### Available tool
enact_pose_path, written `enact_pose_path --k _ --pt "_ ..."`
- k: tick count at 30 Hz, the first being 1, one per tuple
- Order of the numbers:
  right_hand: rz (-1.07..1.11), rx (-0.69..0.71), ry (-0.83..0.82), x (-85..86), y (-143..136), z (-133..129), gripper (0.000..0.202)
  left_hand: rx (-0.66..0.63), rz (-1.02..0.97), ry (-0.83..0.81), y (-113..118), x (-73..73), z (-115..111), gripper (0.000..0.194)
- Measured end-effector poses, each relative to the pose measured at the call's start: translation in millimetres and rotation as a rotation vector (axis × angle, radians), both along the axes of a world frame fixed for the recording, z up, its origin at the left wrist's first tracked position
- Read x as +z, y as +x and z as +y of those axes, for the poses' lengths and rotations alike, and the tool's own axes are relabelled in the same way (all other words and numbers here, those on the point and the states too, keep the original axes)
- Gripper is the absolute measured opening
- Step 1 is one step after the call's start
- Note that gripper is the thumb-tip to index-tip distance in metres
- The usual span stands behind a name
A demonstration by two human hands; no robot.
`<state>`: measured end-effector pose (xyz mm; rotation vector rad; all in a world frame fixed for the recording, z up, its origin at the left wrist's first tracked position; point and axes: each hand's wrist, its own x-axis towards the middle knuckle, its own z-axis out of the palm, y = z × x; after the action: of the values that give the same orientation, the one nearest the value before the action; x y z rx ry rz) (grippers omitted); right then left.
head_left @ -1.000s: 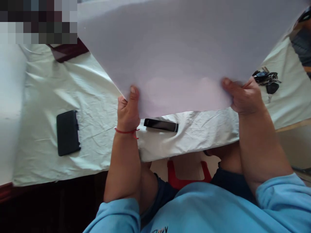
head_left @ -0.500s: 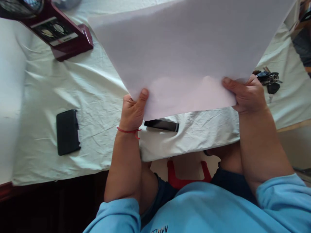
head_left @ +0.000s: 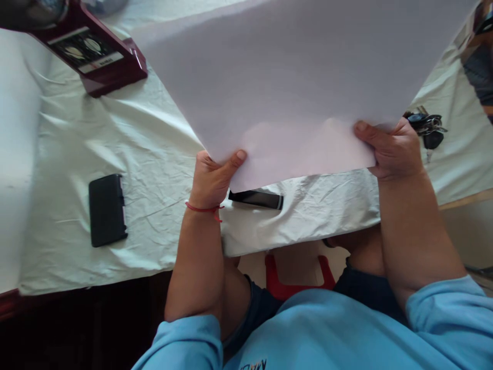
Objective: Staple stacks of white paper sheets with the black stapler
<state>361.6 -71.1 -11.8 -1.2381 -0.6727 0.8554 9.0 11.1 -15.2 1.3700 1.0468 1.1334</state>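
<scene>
A large blank white sheet of paper (head_left: 285, 87) is held up over the table, tilted, its far edge running out of the top of the view. My left hand (head_left: 213, 177), with a red string round the wrist, pinches its near left corner, thumb on top and fingers underneath. At the near right corner my right hand (head_left: 395, 146) grips the paper the same way; its fingers are mostly hidden below. Partly under the near edge lies a dark, glossy, phone-like object (head_left: 257, 199), close to my left hand.
A pale cloth (head_left: 154, 205) covers the table. On the left lies a black flat case (head_left: 108, 210); behind it stands a maroon device (head_left: 103, 59) with a labelled panel. A bunch of keys (head_left: 429, 128) rests beyond my right hand. A red stool (head_left: 283, 290) shows below me.
My left thumb has slid a little to the right and down on the paper. The sheet's far left part has shifted slightly left. My right hand has hardly moved.
</scene>
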Motion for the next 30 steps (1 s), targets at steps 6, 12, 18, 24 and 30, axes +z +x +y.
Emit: enact_pose_path --k 6,12,18,24,30 --pt "-0.004 -0.065 0.062 1.9 -1 2 0.057 -0.215 0.057 -0.164 1 10.2 -2 0.070" --pt "-0.003 -0.074 0.055 4.3 -2 1 0.055 -0.269 0.048 -0.227 0 16.4 -1 0.065" --pt "0.020 -0.064 0.052 3.6 -2 1 0.064 -0.193 0.005 -0.262 -3 12.8 0 0.039" --pt "0.053 -0.043 -0.056 1.8 6 3 0.062 -0.175 0.104 -0.147 -8 1.5 6 0.048" --pt "0.100 -0.062 -0.239 -9.6 37 4 0.056 0.081 0.276 0.134 -12 -4.8 -2 0.043"
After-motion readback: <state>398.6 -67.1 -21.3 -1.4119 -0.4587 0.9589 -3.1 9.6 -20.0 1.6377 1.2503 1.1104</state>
